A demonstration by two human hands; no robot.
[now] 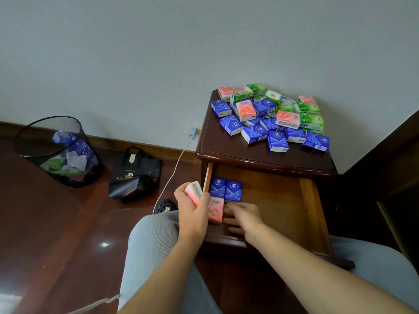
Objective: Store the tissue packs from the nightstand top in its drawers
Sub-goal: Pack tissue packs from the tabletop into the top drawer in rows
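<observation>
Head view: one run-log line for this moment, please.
left hand: holds pink tissue pack | right hand: in open wooden drawer | pile on nightstand top

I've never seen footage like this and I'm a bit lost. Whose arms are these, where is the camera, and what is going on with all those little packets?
There is no machine here: a person wears a camera on the head, looking down at their own arms. The left hand holds a pink tissue pack. The right hand reaches into the open drawer, beside a pink pack and two blue packs already inside. A pile of tissue packs in blue, green and pink covers the nightstand top. A mesh bin stands on the floor.
</observation>
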